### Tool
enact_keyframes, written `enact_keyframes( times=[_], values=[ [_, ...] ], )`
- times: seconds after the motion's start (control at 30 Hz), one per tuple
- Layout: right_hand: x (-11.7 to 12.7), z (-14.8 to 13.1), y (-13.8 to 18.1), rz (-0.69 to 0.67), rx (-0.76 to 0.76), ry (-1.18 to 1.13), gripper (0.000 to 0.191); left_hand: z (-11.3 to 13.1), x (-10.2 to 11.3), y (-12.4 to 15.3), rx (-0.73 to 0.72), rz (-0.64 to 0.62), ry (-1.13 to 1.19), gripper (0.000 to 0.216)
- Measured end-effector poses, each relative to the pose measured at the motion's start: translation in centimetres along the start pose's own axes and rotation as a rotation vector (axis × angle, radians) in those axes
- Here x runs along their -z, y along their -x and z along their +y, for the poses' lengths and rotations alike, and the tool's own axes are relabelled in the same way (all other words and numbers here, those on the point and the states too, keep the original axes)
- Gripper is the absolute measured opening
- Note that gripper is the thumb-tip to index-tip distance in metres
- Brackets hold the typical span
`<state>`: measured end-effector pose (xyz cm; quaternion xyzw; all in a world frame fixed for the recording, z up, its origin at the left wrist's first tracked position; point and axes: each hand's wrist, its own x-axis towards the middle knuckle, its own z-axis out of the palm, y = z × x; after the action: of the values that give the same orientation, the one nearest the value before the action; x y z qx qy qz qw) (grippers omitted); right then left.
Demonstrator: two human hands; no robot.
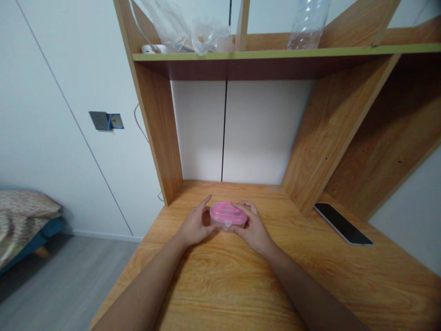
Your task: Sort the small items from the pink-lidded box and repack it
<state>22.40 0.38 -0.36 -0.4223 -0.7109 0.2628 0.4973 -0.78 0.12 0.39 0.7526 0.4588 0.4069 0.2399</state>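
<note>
A small pink plastic box (228,215) with a lid and a front clasp rests on the wooden desk (220,276). My left hand (196,225) cups its left side, thumb near the front and fingers reaching along the back. My right hand (253,227) holds its right side, with fingers curled over the top edge. Both hands touch the box, which sits flat on the desk.
A dark phone (342,224) lies at the right on the desk beside a slanted wooden panel (330,133). The shelf (275,54) above carries clear plastic bags (193,32) and a plastic bottle (308,23). A bed (24,220) stands at the far left.
</note>
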Motion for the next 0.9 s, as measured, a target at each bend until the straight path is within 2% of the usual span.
enact_keyframes(
  times=[0.2,0.33,0.53,0.9],
  values=[
    [0.11,0.13,0.04,-0.025,0.002,0.003,0.054,0.47,0.24,0.04,-0.013,-0.001,-0.016,0.098],
    [0.08,0.12,0.04,-0.034,-0.014,-0.009,0.054,0.58,0.44,-0.02,-0.074,-0.022,-0.010,0.091],
    [-0.03,-0.19,0.05,-0.040,-0.041,-0.040,0.048,0.99,0.67,-0.08,-0.150,-0.031,-0.038,0.066],
    [-0.03,-0.18,-0.05,-0.061,-0.017,-0.023,0.045,0.88,0.67,-0.07,-0.157,-0.033,-0.070,0.064]
  ],
)
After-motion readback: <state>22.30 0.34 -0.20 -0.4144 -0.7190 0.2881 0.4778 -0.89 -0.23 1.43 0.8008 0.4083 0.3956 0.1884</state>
